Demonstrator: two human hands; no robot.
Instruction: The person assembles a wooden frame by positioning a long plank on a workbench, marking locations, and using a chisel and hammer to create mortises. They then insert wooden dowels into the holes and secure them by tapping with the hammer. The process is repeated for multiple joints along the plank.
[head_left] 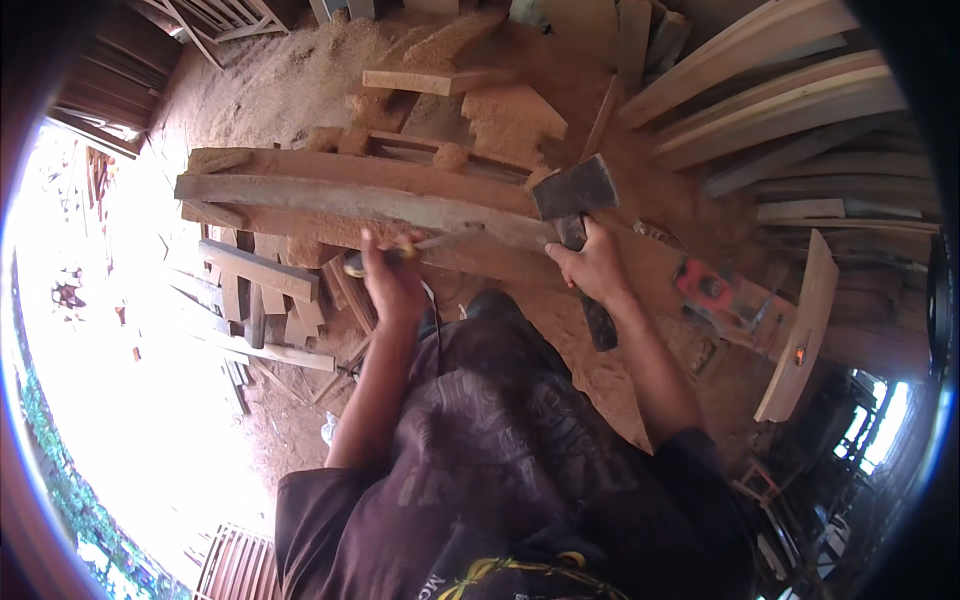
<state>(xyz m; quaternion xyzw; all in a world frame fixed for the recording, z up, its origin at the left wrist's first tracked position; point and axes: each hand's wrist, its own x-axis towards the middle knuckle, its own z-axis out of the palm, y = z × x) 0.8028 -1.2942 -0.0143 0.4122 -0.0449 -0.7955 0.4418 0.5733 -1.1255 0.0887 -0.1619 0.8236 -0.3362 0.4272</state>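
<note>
A chisel with a yellow and black handle is gripped in my left hand [392,285], its fingers wrapped round the handle. The chisel's blade [452,239] points right, across the near side of a long wooden beam [370,204]; whether its tip touches the wood I cannot tell. My right hand [592,262] is closed round the dark handle of a mallet [580,188]. The mallet's broad, blocky head is held above the right part of the beam, to the right of the chisel. Sawdust and shavings lie about the beam.
A red power tool [706,287] rests at the right, near an upright plank [800,330]. Long boards [770,100] are stacked at the far right. Offcuts [260,270] lie left of my left arm. Behind the beam, sawdust [290,90] covers the ground.
</note>
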